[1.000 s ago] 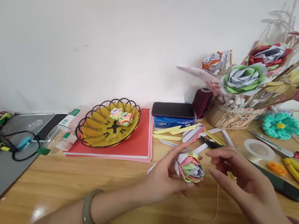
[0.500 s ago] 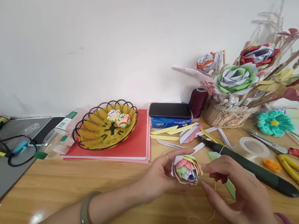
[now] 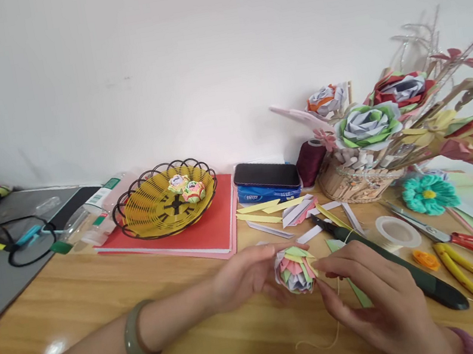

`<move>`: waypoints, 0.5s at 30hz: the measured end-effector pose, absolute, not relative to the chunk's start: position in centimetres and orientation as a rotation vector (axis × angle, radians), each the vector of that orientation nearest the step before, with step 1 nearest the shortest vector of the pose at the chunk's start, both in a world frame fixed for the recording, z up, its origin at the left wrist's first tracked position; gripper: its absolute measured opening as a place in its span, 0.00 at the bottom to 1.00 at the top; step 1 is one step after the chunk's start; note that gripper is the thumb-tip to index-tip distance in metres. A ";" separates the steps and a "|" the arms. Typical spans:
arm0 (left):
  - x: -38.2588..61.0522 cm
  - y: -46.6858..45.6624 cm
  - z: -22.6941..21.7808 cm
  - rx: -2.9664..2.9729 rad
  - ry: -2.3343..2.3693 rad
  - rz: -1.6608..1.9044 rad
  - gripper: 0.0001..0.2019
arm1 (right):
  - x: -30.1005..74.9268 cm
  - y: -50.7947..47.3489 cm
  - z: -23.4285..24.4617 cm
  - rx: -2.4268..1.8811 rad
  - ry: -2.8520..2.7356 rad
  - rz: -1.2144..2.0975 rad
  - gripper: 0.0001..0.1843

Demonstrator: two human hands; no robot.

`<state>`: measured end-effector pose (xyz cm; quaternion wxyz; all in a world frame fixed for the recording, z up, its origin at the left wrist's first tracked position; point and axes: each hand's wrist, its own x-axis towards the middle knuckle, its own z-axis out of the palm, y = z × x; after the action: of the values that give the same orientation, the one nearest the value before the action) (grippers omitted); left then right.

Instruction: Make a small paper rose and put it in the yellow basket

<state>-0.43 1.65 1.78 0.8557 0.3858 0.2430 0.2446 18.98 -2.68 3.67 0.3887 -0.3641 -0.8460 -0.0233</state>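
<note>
Ok, ppr flower (image 3: 296,271) in L hand (image 3: 244,275), R hand (image 3: 375,286) touching

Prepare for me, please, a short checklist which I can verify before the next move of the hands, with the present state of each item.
1. Left hand supports the folded paper ball: ok.
2. Right hand is at the ball's right edge: ok.
3. Right hand's pinch is firm: cannot tell.
4. Thread is fastened to the ball: cannot tell; part of it lies loose on the table.
5. Space beside the right hand is free of tools: not ok; the dark green tool lies right there.
6. Red-handled scissors are out of both hands: ok.
</note>
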 end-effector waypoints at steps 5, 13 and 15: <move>-0.2 1.7 1.5 0.866 0.668 0.575 0.24 | 19.2 -2.6 3.5 -0.904 -2.198 -0.031 0.13; -0.3 1.7 1.7 0.921 0.517 0.684 0.27 | 18.8 -3.0 4.3 -1.124 -1.894 0.375 0.05; -0.3 1.7 1.6 0.962 0.488 0.690 0.29 | 18.5 -3.3 4.5 -1.188 -1.812 0.545 0.05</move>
<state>-0.33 1.74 1.55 0.8018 0.4490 0.2277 0.3219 18.53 -3.29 4.51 0.4381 -0.4780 -0.7290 0.2192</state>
